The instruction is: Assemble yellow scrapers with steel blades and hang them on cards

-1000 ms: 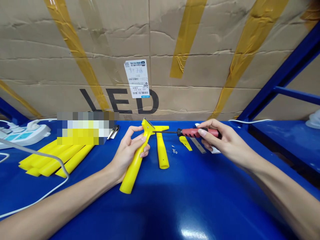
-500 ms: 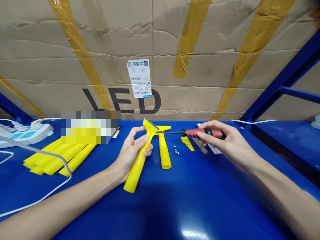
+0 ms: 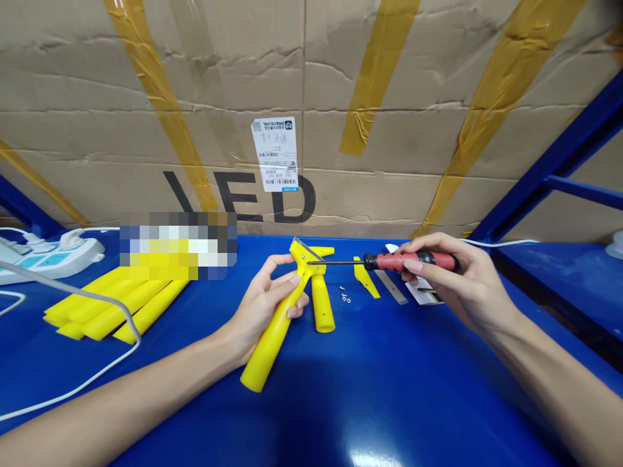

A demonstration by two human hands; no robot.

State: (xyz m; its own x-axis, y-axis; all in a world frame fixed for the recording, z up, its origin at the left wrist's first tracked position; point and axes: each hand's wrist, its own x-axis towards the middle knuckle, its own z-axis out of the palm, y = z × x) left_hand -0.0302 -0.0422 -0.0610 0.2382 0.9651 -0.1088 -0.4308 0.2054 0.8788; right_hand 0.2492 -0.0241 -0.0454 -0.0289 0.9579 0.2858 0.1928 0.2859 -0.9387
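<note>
A person's left hand [image 3: 263, 305] grips a yellow scraper [image 3: 272, 344] by its neck, held above the blue worktop [image 3: 370, 389], while the right hand [image 3: 464, 275] is closed around a red-and-black screwdriver [image 3: 394, 262]. Half a second earlier the shaft ended at the edge of the scraper's head; now the head is turned to show two metal fasteners and the shaft crosses its face. That appears to bring the tip to the fasteners, though whether it is seated cannot be told. A second yellow handle [image 3: 324, 311] lies just behind, near loose hardware [image 3: 344, 299], a yellow plate [image 3: 366, 279] and a metal strip [image 3: 390, 287]. Beyond stands a taped cardboard carton [image 3: 379, 188] marked "LED," its contents hidden from view.
</note>
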